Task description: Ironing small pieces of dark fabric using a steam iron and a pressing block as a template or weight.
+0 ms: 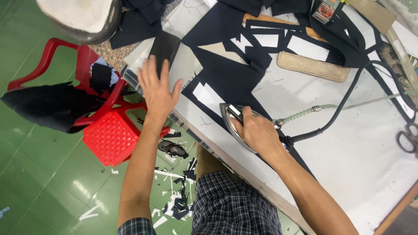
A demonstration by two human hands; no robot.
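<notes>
Right hand [257, 132] wrapped around the handle of a silver steam iron [237, 126], fingers curled shut over the top, soleplate flat on the dark navy cloth piece [226, 80] near the front edge of the white padded table [348, 148]. Gripped from above and behind, apparently so that weight goes straight down through the plate and the nose points away from the body. Black cord and pale ribbed hose [305, 114] trailing off the iron's back toward the far right, clear of the cloth, probably to avoid dragging over the work.

Left hand [157, 89] open, fingers spread and flat, palm down, hovering at the table's left corner just beside a black rectangular slab [164, 45] and a grey sheet [185, 65]; contact with the surface hard to tell. Holding nothing. Kept well apart from the hot plate, seemingly ready to smooth or steady material.

White paper-like patches [305, 47] laid on the navy cloth farther back, a tan padded oblong block [312, 66] beside them. Metal scissors [407, 139] parked at the right edge, out of the iron's way. Red plastic chair [109, 135] on the green tiled floor [39, 165] to the left, draped with dark fabric; white and navy scraps scattered on the floor below the table edge.
</notes>
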